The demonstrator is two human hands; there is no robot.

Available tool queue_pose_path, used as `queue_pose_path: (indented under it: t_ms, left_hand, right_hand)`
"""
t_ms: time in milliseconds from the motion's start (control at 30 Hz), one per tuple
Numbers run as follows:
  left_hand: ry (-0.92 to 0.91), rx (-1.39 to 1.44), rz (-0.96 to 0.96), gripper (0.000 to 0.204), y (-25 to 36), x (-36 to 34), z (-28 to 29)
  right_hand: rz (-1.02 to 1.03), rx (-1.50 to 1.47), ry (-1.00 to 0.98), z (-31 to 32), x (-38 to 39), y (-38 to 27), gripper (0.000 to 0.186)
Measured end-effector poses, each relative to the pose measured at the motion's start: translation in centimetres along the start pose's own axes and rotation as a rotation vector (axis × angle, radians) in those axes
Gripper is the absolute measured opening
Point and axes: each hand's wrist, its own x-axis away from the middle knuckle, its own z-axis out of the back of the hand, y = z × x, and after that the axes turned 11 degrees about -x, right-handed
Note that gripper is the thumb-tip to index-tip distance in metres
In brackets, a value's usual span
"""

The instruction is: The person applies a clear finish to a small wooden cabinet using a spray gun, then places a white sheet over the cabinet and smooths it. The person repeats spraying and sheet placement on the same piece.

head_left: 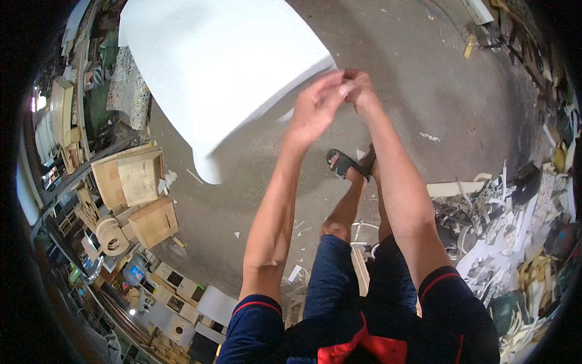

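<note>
A large white sheet (224, 54), seemingly foam, spreads in front of me, its near-left corner bent downward. At its near-right corner my two hands come together. My left hand (315, 106) is slightly blurred, with its fingers bent and its thumb reaching toward the other hand's fingertips. My right hand (361, 92) is closed in a pinch beside that corner, fingers curled inward. Whatever lies between the fingertips is hidden or too small to name. Whether either hand touches the sheet I cannot tell.
Wooden boxes (151, 221) and a roll (112, 236) stand at the left, near a water bottle (134, 270). White scraps (485, 242) are heaped at the right. A speckled foam sheet (129, 91) hangs at the far left. My sandalled foot (345, 165) rests on the concrete floor (400, 36).
</note>
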Motion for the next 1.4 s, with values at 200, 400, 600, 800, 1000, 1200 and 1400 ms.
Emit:
queue_pose_path:
  t_ms: [200,400,600,800,1000,1200,1400]
  left_hand:
    - [0.731,-0.239,0.352,0.05,-5.9,16.8,4.2]
    - [0.72,-0.157,0.432,0.094,-17.1,21.2,12.9]
    - [0.278,-0.11,0.25,0.079,-20.9,17.3,17.6]
    - [0.231,-0.229,0.079,0.053,-21.5,14.5,19.7]
    - [0.179,-0.265,0.062,0.034,-24.9,13.0,22.4]
    - [0.09,-0.278,0.098,0.029,-28.3,9.8,24.3]
    - [0.027,-0.406,0.115,0.075,-24.4,13.5,26.8]
  right_hand:
    - [0.034,0.041,0.196,-0.1,2.3,-0.1,0.022]
    - [0.458,0.093,0.692,-5.5,9.7,3.7,0.042]
    - [0.716,-0.178,0.627,-19.0,15.4,6.9,0.077]
    - [0.994,-0.364,0.627,-28.7,16.2,2.9,0.091]
    - [0.88,-0.294,0.737,-32.7,12.1,1.1,0.092]
    - [0.491,-0.494,0.654,-31.1,8.5,5.7,0.083]
    - [0.532,-0.458,0.68,-31.5,12.6,4.0,0.083]
